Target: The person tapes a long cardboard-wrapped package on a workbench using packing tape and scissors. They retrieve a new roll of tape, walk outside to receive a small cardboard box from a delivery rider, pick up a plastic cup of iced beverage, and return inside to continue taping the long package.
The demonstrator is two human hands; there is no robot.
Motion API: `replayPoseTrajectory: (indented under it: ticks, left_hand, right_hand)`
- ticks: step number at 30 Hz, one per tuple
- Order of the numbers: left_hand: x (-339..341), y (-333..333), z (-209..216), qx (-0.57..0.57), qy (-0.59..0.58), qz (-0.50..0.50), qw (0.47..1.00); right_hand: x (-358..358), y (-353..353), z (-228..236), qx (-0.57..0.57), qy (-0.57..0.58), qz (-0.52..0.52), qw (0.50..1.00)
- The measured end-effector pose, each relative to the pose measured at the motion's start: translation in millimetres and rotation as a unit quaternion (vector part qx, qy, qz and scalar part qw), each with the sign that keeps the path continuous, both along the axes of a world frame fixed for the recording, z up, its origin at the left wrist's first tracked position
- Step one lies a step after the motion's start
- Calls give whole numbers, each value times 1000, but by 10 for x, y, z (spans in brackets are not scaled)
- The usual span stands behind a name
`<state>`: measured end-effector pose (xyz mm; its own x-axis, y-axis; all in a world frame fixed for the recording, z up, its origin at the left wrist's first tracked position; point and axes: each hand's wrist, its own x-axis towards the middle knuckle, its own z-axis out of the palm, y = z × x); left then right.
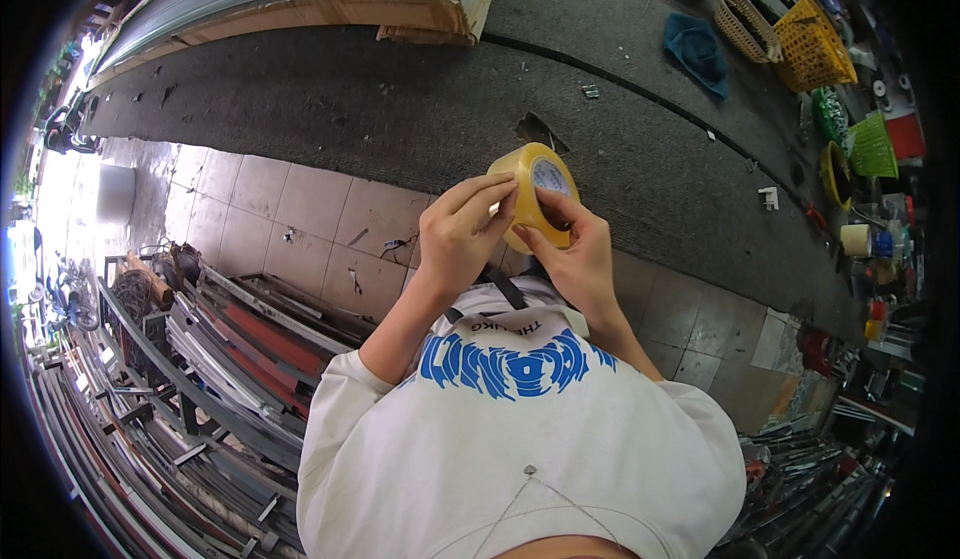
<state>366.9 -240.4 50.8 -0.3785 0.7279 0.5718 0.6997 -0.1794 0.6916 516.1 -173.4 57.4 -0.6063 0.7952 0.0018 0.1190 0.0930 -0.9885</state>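
A wide roll of clear yellowish packing tape (508, 166) is held up in front of my chest, over the near edge of the dark work surface. My left hand (465, 221) pinches at the roll's outer face, its fingertips pressed together against the tape. What those fingertips pick at is too small to make out. My right hand (574, 254) grips the roll from the right, with the thumb on the outer face and the fingers in the cardboard core.
Ahead lies a dark carpeted table (330, 89), bearing long panels in a cardboard box (330, 11). At right are a blue cloth (697, 51), a yellow basket (815, 44) and a green basket (873, 146). Metal profiles (230, 359) fill a rack at lower left.
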Motion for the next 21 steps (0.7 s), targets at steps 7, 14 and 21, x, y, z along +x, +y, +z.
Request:
replayPoseTrajectory:
  ticks: [7,14,21]
  left_hand:
    - [-208,73,-59,-32,-90,-1,995]
    - [-565,129,144,-80,-121,-198,969]
    - [-549,305,306,-83,-57,-366,925]
  right_hand:
    - [37,61,-38,12,-9,27,1000]
    - [228,467,104,-111,53,81,989]
    - [308,777,71,-252,81,163,950]
